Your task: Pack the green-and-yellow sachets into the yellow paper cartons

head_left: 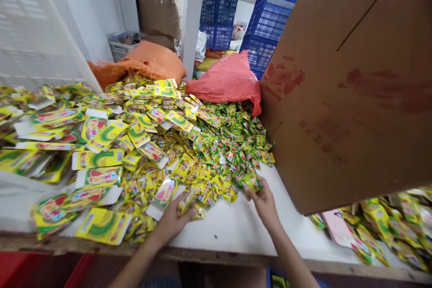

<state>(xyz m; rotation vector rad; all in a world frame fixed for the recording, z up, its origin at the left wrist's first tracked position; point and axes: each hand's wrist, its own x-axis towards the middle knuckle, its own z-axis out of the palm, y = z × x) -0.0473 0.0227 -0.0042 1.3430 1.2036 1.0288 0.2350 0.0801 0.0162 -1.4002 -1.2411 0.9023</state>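
Note:
My left hand (176,219) is closed around a few small yellow wrapped candies (186,203) at the near edge of a heap. Just behind it leans a small open carton (165,192) with a fruit print. To the right, the fingers of my right hand (265,198) grip green wrapped candies (249,182) at the front of the green part of the heap. Yellow candies (218,185) lie between the two hands. Many small printed cartons (104,158), some with open flaps, are piled to the left. How many candies each hand holds cannot be made out.
A large cardboard box (340,99) stands tilted on the right of the white table (229,229). An orange sack (155,59) and a red sack (226,76) lie behind the heap. Flat packets (394,229) fill the far right. Blue crates (270,22) are stacked behind.

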